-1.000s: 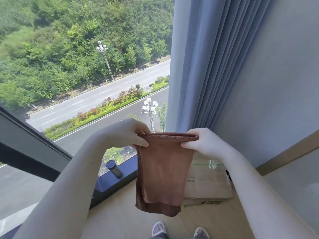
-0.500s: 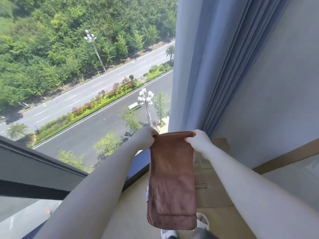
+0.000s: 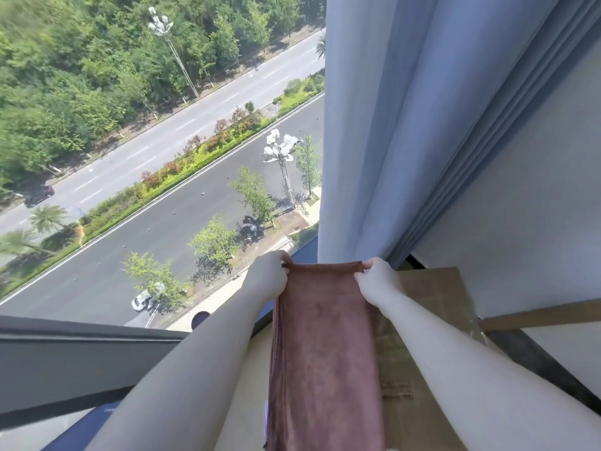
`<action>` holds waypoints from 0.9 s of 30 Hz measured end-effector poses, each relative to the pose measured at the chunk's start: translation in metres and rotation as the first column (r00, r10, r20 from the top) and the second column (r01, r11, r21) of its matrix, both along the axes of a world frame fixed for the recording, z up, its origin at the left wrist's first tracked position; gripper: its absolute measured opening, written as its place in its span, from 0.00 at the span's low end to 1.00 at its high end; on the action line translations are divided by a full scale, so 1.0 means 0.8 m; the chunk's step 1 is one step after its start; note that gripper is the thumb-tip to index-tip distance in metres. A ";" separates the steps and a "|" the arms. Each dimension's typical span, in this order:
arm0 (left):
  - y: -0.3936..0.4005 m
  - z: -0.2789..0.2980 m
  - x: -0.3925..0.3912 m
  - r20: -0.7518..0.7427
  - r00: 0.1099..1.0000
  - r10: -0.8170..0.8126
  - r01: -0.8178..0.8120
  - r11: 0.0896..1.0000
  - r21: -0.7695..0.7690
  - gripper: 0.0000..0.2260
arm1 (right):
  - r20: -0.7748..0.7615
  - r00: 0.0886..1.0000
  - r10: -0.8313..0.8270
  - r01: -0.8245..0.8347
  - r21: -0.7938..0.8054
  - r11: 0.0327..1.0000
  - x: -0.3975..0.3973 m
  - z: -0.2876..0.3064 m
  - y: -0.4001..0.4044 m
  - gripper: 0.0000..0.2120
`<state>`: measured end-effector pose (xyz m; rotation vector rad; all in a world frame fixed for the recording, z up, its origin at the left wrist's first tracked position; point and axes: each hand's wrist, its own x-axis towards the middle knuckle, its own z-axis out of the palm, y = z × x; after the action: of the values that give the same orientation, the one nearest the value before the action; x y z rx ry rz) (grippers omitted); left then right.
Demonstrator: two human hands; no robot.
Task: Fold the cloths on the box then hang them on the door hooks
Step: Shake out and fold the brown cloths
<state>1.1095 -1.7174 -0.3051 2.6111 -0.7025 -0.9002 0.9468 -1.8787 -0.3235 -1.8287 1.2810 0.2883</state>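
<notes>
Both hands, left hand (image 3: pixel 268 279) and right hand (image 3: pixel 377 281), pinch the brown cloth (image 3: pixel 325 353) by its top corners; it hangs below the fingers beside the box (image 3: pixel 432 307). Folding seems underway; next, likely another fold.

left hand (image 3: pixel 269 277) pinches top left corner of folded reddish-brown terry cloth (image 3: pixel 325 353); right hand (image 3: pixel 377 281) pinches top right corner. both arms stretched forward. cloth held taut along top edge, runs down as long narrow strip, lower end cut off by frame bottom. flat brown cardboard box (image 3: pixel 432 301) just right of cloth, partly under it. pale blue pleated curtain (image 3: pixel 390 125) behind hands. dark grey window frame (image 3: pixel 81 359) at left; road and trees far below through glass.
</notes>
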 end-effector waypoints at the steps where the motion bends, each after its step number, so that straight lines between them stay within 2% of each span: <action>1: -0.003 -0.008 0.004 -0.002 1.000 -0.014 0.014 1.000 0.022 0.14 | -0.019 1.000 0.022 -0.022 -0.003 1.000 0.001 -0.006 -0.003 0.17; 6: -0.009 -0.034 0.016 -0.024 0.999 -0.026 0.028 0.998 0.065 0.14 | -0.089 0.989 0.114 -0.120 -0.064 0.991 0.006 -0.020 -0.008 0.19; 11: 0.003 -0.046 0.013 0.005 1.000 0.004 -0.005 0.999 0.051 0.13 | -0.082 0.984 0.157 -0.168 -0.155 0.973 0.011 -0.022 -0.001 0.18; 15: 0.006 -0.044 0.009 0.005 1.000 0.008 -0.008 0.999 0.036 0.13 | -0.068 0.984 0.167 -0.175 -0.136 0.975 0.011 -0.020 0.002 0.19; 20: 0.021 -0.035 -0.001 0.013 0.994 0.105 -0.104 0.993 -0.054 0.15 | 0.000 0.995 0.105 -0.104 -0.111 0.988 -0.002 -0.007 0.004 0.24; 24: 0.042 -0.022 -0.014 0.025 0.987 0.160 -0.156 0.982 -0.107 0.14 | 0.012 0.994 0.109 -0.108 -0.080 0.991 -0.017 0.008 0.008 0.23; 27: 0.051 -0.004 -0.025 0.024 0.990 0.139 -0.136 0.984 -0.116 0.14 | 0.007 0.990 0.138 -0.137 -0.043 0.990 -0.028 0.026 0.013 0.22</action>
<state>1.0894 -1.6763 -0.3084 2.5415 -0.5565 -0.7567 0.9247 -1.8682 -0.3025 -1.9563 1.1644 0.3285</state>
